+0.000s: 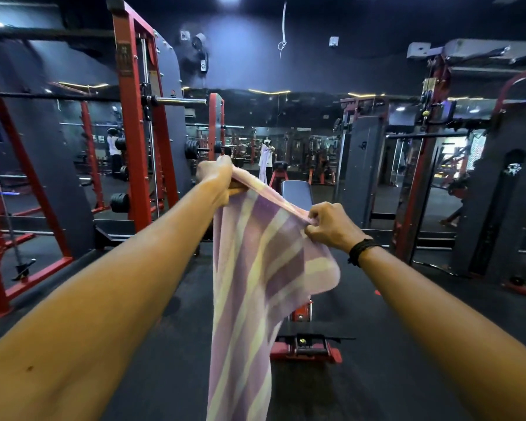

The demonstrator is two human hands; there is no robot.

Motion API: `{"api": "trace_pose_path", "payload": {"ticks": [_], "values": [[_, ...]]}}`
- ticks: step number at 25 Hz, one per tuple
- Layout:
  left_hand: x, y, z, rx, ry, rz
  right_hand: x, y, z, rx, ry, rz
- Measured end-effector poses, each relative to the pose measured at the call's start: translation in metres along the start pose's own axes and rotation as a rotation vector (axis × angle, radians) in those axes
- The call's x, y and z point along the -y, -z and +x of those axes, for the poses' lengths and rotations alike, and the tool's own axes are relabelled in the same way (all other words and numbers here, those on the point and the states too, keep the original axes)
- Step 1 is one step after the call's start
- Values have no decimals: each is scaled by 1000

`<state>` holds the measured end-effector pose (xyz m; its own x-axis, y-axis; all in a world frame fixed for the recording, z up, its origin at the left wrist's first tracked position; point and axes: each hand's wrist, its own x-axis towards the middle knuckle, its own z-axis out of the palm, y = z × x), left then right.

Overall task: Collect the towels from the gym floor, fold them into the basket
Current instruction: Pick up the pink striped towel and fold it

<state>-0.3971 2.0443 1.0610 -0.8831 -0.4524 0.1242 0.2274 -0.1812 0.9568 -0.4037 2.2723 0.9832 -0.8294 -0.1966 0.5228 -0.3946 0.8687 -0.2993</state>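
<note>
Your left hand is curled tight round one end of the striped towel's top edge, held out high; your right hand pinches the same edge lower and nearer to you, fingers bunched on a gather of cloth; so the edge runs slanted between your fists and the towel hangs long in the air over the near end of the bench, its lower part passing out of view at the bottom.

The risks, as I judge them: your right pinch holds only a small fold, so a shake could pull it free and drop that side to the floor; the loose flap below your right hand is curling outward, and folding from here would likely set a crooked crease; the hanging tail may brush or catch the red bench frame as you bring the ends together; no basket is in view, so you may have to turn while carrying a half-made fold, which could fall open.
</note>
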Motion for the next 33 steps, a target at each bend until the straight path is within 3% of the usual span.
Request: {"api": "trace_pose_path", "payload": {"ticks": [5,9,13,16,22,26,29,31,33], "values": [[-4,31,23,-74,-112,386,-12,15,-11,-101,344,142],[-6,42,34,-82,-81,343,-12,14,-14,-32,491,39],[-10,36,28,-91,-130,253,-15,11,-25,191,398,-84],[-11,35,27,-84,-136,239,-21,12,-27,236,296,-202],[-6,45,27,-74,-76,369,-32,23,-14,-145,92,-74],[-2,61,35,-113,-37,330,-36,30,-8,-278,55,-128],[-1,72,36,-99,-16,325,-34,39,-2,-370,3,-33],[-3,75,33,-45,-35,303,-33,42,5,-392,-29,83],[-7,79,28,114,-37,288,-31,48,7,-426,-46,166]]}}
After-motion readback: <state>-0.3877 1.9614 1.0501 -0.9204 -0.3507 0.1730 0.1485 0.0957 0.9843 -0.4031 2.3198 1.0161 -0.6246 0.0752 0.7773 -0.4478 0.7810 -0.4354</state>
